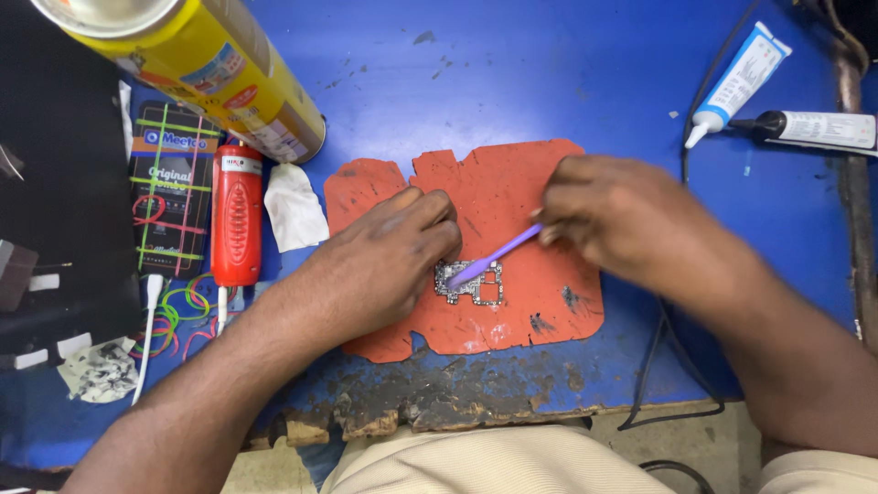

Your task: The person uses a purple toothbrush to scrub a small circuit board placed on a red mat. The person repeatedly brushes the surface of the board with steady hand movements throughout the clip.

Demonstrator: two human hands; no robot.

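Note:
A small circuit board (476, 284) lies on an orange silicone mat (512, 197) in the middle of the blue worktop. My left hand (384, 261) rests on the mat, its fingertips pressing the board's left edge. My right hand (622, 220) pinches a thin purple tool (498, 254), whose tip touches the top of the board. The far end of the tool is hidden inside the fingers.
A big yellow spray can (210, 64) lies at the back left. Beside it are a red cylindrical tool (236, 220), a white tissue (294, 209) and a dark packet (169, 187). Two glue tubes (741, 82) (814, 128) and a black cable (654, 366) lie right. The table's front edge (430, 402) is worn.

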